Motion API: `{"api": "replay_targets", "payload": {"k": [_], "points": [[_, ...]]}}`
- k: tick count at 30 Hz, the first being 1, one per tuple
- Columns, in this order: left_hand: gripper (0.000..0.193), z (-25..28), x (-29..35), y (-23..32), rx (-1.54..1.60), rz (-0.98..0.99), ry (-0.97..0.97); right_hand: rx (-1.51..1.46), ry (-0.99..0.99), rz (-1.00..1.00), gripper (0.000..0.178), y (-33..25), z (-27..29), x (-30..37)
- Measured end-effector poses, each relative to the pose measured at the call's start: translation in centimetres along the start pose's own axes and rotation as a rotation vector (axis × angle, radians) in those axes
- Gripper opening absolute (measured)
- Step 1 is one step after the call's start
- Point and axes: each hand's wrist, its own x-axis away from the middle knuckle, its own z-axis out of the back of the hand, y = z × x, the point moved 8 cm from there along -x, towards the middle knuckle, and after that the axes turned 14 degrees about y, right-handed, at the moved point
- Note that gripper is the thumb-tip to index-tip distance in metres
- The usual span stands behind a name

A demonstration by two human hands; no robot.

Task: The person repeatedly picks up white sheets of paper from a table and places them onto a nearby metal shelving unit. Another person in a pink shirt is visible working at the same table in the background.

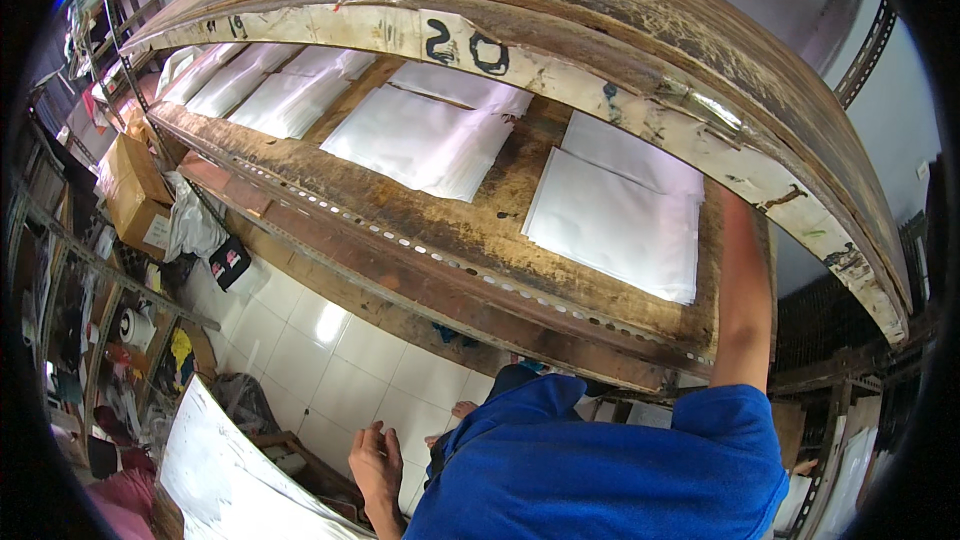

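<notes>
My right forearm (745,290) reaches in under the upper wooden board (560,60), at the right end of the shelf. The board's edge hides that hand, so what it touches does not show. Beside the forearm lies a stack of white sheets (620,225) on the stained wooden shelf (440,215). Further left on the same shelf are another white stack (420,145) and several more. My left hand (376,465) hangs low over the tiled floor, its fingers loosely bent and a little apart, with nothing in them.
A perforated metal rail (440,255) runs along the shelf's front. At lower left stands a large white sheet or panel (230,470), close to my left hand. Cardboard boxes (130,190) and a cluttered rack (110,330) are on the left. White tiles (340,360) cover the floor.
</notes>
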Motion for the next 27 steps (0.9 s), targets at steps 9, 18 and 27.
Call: {"api": "replay_targets", "payload": {"k": [9,18,27], "points": [[0.018,5.0,-0.2,-1.2,-0.074,0.087,0.098,-0.354,-0.168,0.818,0.025,-26.2,7.0,14.2],[0.029,12.2,0.9,-6.0,-0.172,0.069,0.280,-0.406,-0.867,1.717,0.025,-48.9,11.5,50.8],[0.027,23.6,8.1,-14.6,-0.380,0.389,0.725,-0.751,-1.498,1.587,0.019,-55.6,-1.1,79.1]]}}
